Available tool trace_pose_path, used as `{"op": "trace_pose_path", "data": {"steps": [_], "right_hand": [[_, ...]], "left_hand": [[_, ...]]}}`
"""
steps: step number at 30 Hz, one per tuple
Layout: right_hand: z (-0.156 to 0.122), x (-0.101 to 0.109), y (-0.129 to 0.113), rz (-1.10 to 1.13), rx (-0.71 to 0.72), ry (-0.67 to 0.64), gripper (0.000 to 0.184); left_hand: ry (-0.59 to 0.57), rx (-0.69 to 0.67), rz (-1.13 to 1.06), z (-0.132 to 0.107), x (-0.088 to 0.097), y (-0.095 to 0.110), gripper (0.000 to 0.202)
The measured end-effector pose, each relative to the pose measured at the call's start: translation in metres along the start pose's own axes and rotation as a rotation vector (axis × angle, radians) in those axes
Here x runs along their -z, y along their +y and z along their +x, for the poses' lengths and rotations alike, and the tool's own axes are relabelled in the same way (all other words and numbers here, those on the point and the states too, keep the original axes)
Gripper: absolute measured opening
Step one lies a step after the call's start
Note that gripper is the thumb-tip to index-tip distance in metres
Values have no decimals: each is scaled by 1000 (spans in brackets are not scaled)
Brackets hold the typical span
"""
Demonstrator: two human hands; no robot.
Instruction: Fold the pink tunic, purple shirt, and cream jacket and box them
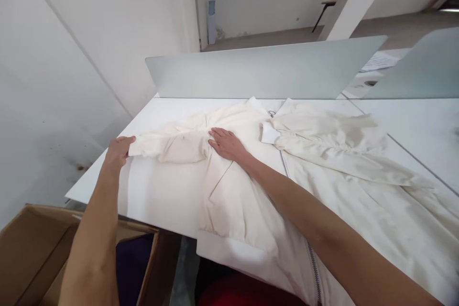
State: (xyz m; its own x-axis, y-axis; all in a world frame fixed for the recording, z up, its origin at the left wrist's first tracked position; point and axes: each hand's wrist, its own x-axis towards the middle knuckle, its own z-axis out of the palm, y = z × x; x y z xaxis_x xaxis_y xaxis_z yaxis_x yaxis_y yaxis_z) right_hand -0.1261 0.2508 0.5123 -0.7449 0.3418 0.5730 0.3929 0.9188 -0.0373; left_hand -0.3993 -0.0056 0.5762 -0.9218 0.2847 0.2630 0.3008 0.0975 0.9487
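Frosted panel (265, 74) beyond the table (161, 114), cardboard box (36, 248) below its edge.

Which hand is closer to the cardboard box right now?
Left hand: nearer, holding the cream sleeve cuff just beyond the cardboard box. Right hand: farther away, lying flat on the cream garment.
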Motion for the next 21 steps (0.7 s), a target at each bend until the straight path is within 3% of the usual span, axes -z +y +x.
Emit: {"op": "trace_pose_path", "data": {"steps": [4,7,11,14,19,21], "right_hand": [[1,4,-3,13,-10,-5,58],[2,6,-5,21,-9,19,54],[3,8,-6,30,-24,48,55],[4,11,-6,-6,23,40,51],[0,14,-8,-35,82,87,53],[-1,14,-8,-42,107,107,56]], "left_hand": [[-95,103,-40,-8,-8,-6,25],[-156,89,-65,-17,-6,-6,27],[-16,25,-232,-24,-3,7,30],[113,-91,-387,-28,-3,35,28],[142,-362,-431,-47,-9,99,30],[153,-433,-435,-54,-14,116,29]]}}
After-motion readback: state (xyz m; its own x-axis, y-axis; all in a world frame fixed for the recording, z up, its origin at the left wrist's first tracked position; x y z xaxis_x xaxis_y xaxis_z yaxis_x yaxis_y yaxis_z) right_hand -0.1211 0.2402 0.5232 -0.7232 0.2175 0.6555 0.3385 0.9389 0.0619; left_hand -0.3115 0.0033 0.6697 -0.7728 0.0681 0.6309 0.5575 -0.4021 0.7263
